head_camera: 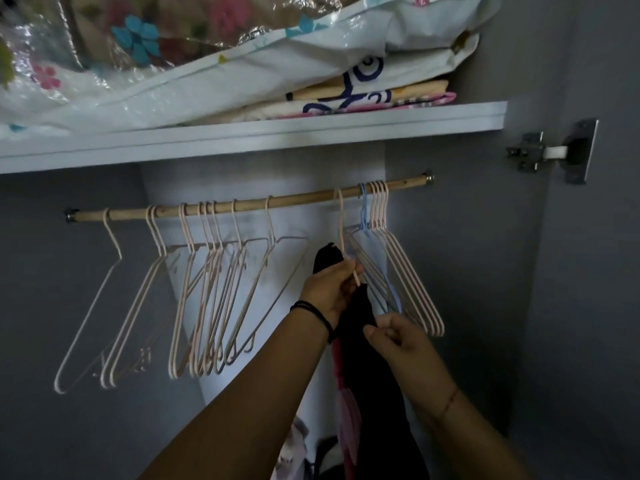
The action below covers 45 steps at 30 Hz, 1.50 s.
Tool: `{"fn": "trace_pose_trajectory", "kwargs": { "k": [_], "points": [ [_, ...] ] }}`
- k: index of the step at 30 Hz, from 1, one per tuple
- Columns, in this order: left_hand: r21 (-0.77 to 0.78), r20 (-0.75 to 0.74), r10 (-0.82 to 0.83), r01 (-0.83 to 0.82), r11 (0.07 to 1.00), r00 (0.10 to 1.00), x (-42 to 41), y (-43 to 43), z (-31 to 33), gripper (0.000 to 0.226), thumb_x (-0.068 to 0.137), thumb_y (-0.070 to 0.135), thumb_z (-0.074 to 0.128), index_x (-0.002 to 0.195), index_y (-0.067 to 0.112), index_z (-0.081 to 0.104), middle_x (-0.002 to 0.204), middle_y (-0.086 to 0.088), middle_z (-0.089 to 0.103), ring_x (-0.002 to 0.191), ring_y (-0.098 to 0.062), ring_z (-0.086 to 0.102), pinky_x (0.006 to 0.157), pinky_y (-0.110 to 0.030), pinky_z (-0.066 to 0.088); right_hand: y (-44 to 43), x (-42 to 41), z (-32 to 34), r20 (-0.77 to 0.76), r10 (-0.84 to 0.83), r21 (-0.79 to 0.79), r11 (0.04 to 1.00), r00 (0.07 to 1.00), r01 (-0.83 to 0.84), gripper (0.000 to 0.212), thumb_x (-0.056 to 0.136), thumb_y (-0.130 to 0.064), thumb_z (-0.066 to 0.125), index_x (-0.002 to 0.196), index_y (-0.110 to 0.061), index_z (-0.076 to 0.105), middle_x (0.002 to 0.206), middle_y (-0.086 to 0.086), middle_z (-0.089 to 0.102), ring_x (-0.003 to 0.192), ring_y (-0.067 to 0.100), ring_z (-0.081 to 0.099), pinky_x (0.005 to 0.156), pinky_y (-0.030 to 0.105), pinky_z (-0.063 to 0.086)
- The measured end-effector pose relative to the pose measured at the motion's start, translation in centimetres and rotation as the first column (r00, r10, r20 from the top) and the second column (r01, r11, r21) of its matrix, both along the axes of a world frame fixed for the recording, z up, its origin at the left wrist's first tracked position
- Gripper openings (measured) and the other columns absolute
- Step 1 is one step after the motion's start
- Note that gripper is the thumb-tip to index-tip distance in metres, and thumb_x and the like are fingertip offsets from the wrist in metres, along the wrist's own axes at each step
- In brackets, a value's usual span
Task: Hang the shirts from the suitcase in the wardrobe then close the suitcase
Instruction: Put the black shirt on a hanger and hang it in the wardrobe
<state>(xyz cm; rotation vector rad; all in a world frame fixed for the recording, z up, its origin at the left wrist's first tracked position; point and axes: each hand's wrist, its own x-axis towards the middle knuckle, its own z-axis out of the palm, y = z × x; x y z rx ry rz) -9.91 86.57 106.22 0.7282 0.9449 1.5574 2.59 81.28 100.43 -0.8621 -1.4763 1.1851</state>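
Head view, wardrobe [467, 271] interior. I see a wooden rail [304, 199] running across below a white shelf [277, 133]. The hook of one pink hanger [341, 220] sits over the rail, right of its middle, and a black shirt [370, 375] hangs from it, falling toward the lower edge of the view.

Left hand [329, 292]: raised from the lower left, fingers curled round the neck of the hanger and the top of the shirt. Two dark bands [311, 311] circle its wrist.

Right hand [394, 337]: lower and just to the right, thumb and forefinger pinching the shirt's fabric, the other fingers curled.

A pink garment [346, 410] shows beside the shirt on its left, partly behind the left forearm; I cannot tell what it hangs from.

Bare pink hangers [207, 289] fill the left part of the rail. A tight bunch more hang at its right end, with a blue hanger [363, 209] among them, just beside the shirt.

On the shelf lie flower-printed plastic bags [173, 81] of folded cloth. A metal hinge [550, 150] is fixed at the right.
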Motion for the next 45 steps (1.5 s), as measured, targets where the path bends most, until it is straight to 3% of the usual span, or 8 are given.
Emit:
{"fn": "trace_pose_trajectory", "kwargs": {
  "k": [3,7,13,21,34,38,41,45],
  "points": [
    [-0.008,-0.024,-0.047,0.047,0.999,0.999,-0.3,2.1,0.9,0.016,0.094,0.005,0.053,0.081,0.003,0.061,0.055,0.002,0.067,0.065,-0.014,0.061,0.051,-0.015,0.053,2.5,-0.7,0.7,-0.058,-0.044,0.011,0.999,0.997,0.044,0.026,0.092,-0.011,0.057,0.067,-0.012,0.048,0.056,-0.005,0.045,0.057,0.011,0.043,0.057,0.024,0.037],
    [-0.018,-0.015,-0.045,0.045,0.999,0.999,-0.4,4.6,1.4,0.019,0.095,0.002,0.051,0.078,0.004,0.060,0.064,-0.005,0.065,0.071,-0.017,0.056,0.051,-0.016,0.054,5.1,-1.3,1.4,-0.116,-0.022,-0.036,0.999,0.993,0.018,0.019,0.093,-0.015,0.056,0.075,-0.006,0.054,0.067,0.009,0.053,0.064,0.019,0.049,0.062,0.028,0.041],
    [0.013,-0.021,-0.081,0.081,0.997,0.997,-0.2,7.1,1.2,0.016,0.095,0.001,0.050,0.081,0.004,0.059,0.071,-0.007,0.060,0.057,-0.011,0.062,0.052,-0.016,0.053,7.5,-1.2,1.5,-0.105,-0.020,-0.018,1.000,0.994,0.019,0.028,0.093,-0.013,0.055,0.066,-0.011,0.045,0.058,0.001,0.045,0.055,0.011,0.043,0.051,0.021,0.037],
    [0.091,-0.088,-0.061,0.069,0.993,0.994,-0.5,9.4,1.6,0.008,0.093,0.004,0.053,0.094,0.003,0.062,0.081,-0.006,0.062,0.056,-0.006,0.064,0.059,-0.015,0.054,9.4,-1.6,2.0,-0.119,-0.046,0.020,0.999,0.992,0.049,0.021,0.092,-0.019,0.057,0.074,-0.009,0.053,0.071,0.012,0.052,0.067,0.021,0.049,0.065,0.033,0.041],
    [0.013,-0.062,-0.036,0.037,0.999,0.997,-0.8,11.1,-0.8,0.015,0.093,0.001,0.052,0.084,0.007,0.062,0.081,-0.006,0.060,0.073,-0.013,0.058,0.073,-0.020,0.051,12.4,-2.7,-0.8,-0.100,-0.086,-0.096,0.992,0.991,0.077,0.015,0.090,-0.017,0.061,0.081,-0.006,0.055,0.080,0.015,0.059,0.078,0.025,0.056,0.073,0.037,0.049],
    [0.007,-0.115,-0.025,0.026,1.000,0.993,-1.1,9.8,-1.3,0.018,0.094,0.003,0.054,0.080,0.009,0.065,0.075,-0.002,0.065,0.074,-0.013,0.059,0.060,-0.015,0.054,12.4,-2.8,-1.4,-0.141,-0.118,-0.169,0.981,0.983,0.093,0.011,0.086,-0.015,0.066,0.091,-0.009,0.058,0.099,0.017,0.065,0.096,0.031,0.062,0.091,0.045,0.052],
    [-0.016,-0.135,0.000,-0.002,1.000,0.991,-1.8,8.2,-1.5,0.012,0.093,0.008,0.056,0.100,0.008,0.066,0.084,0.000,0.066,0.078,-0.010,0.060,0.055,-0.011,0.051,11.9,-3.0,-1.5,-0.144,-0.129,-0.192,0.976,0.981,0.101,0.015,0.083,-0.016,0.070,0.093,-0.020,0.060,0.101,0.014,0.066,0.099,0.029,0.063,0.092,0.045,0.052],
    [0.001,-0.172,0.044,-0.044,0.999,0.984,-3.5,4.3,-2.0,0.033,0.093,0.011,0.058,0.125,0.005,0.056,0.109,-0.006,0.062,0.103,-0.016,0.057,0.093,-0.022,0.047,9.6,-3.6,-1.0,-0.095,-0.192,-0.085,0.979,0.977,0.185,0.021,0.083,-0.006,0.067,0.086,-0.022,0.053,0.078,0.004,0.057,0.079,0.017,0.057,0.080,0.028,0.048]
  ]
}}
